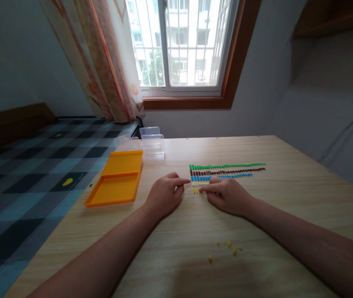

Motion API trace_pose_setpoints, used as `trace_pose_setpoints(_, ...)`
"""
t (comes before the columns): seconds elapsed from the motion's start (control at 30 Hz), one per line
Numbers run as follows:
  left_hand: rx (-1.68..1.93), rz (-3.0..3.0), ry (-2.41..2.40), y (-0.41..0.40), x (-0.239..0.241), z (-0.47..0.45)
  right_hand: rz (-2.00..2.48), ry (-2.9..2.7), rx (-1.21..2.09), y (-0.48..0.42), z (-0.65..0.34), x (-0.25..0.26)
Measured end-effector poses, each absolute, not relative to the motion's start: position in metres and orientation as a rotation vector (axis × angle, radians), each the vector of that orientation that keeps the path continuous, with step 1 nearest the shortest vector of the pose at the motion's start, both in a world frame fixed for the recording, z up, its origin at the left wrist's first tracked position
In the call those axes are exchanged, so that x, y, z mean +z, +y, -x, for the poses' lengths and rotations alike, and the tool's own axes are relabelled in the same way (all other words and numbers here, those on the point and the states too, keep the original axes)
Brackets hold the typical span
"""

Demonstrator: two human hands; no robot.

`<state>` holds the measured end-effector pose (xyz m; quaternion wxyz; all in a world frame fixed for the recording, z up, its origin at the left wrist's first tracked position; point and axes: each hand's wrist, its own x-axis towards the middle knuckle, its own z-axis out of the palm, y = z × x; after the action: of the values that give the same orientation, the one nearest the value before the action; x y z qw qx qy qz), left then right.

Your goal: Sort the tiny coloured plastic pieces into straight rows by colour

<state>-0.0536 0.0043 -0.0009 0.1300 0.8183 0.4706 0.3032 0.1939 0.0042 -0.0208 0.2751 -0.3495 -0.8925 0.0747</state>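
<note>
Rows of small beads lie on the wooden table: a green row, a dark brown row, a blue row and a short pale and yellow row. My left hand rests on the table with the index finger stretched toward the left ends of the rows and the other fingers curled. My right hand lies beside it, fingertips pinched at the short yellow row; what they hold, if anything, is too small to see. Several loose yellow beads lie nearer to me.
An open orange tray lies at the left of the table. Clear plastic boxes stand behind it. A bed with a checked cover borders the table's left edge. A window and curtain are behind.
</note>
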Motion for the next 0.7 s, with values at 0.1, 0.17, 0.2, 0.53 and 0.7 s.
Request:
trace_pose_setpoints(0.1,0.884,-2.385,1.360,0.0043,-0.0007,0.0533,0.943,-2.408,0.201,0.0038,-0.1935,-0.0213)
trace_pose_setpoints(0.17,0.882,-2.387,1.356,0.0043,-0.0006,0.0532,0.949,-2.402,0.197,0.0033,-0.1934,-0.0210)
trace_pose_setpoints(0.2,0.881,-2.387,1.355,0.0043,-0.0005,0.0532,0.948,-2.398,0.197,0.0033,-0.1935,-0.0207)
trace_pose_setpoints(0.53,0.891,-2.400,1.357,0.0048,-0.0006,0.0536,0.943,-2.386,0.204,0.0030,-0.1940,-0.0197)
trace_pose_setpoints(0.7,0.878,-2.390,1.358,0.0054,-0.0008,0.0533,0.967,-2.391,0.211,0.0034,-0.1944,-0.0200)
